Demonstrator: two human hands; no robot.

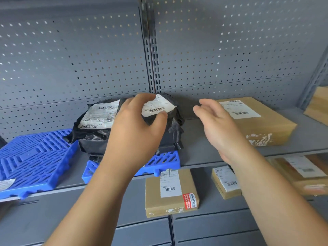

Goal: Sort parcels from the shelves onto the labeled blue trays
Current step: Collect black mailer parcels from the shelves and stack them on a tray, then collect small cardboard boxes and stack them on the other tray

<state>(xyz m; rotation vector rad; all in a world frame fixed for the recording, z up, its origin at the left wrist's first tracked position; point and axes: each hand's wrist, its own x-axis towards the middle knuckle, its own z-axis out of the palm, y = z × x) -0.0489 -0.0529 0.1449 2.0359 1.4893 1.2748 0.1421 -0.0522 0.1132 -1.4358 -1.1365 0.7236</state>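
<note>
Left forearm (92,201) and right forearm (266,192) rise from the bottom edge toward a grey shelf (204,153).

Left hand (136,128) grips a black bag (175,125). Its fingers (140,100) curl over the bag's top edge, and the thumb presses the front just below the white label (158,105). Right hand (218,125) holds nothing. Its fingers are loosely spread and slightly bent, with the palm turned toward the bag, in the gap between the bag and a brown box (266,125). Whether it touches either one cannot be told.

The bag sits on the shelf's middle, leaning on a second bag (92,137), also black, whose own label faces up on its left side. Both rest on a blue tray (159,160) at the shelf's front edge. Just to the left lies a larger blue tray (35,157) that carries no parcel in view; a white sticker shows at its near corner.

The brown box stands on the same shelf to the right, apart from the bags, with its label on top. Another box (317,105) is cut off by the right edge.

On the lower shelf (204,201) lie a labelled box with a red sticker (170,190), a smaller box (227,181) and a blurred one (301,173) farther right. A perforated grey panel (71,59) backs the shelves.
</note>
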